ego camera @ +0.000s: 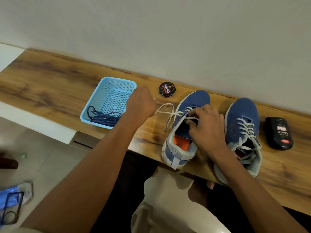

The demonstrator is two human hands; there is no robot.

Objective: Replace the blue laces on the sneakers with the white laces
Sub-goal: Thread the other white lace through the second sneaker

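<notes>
- The left hand [142, 105] is fisted around a white lace [165, 111], drawn out toward nine o'clock from the left sneaker [183, 128].
- The right hand [206, 130] grips that sneaker's tongue area, fingers curled into the opening.
- The second sneaker [242, 132], at three o'clock, is already laced white.
- The blue laces [102, 117] lie in the blue basket [107, 81], at nine o'clock.
- A polish tin [167, 89] sits at twelve o'clock.
</notes>
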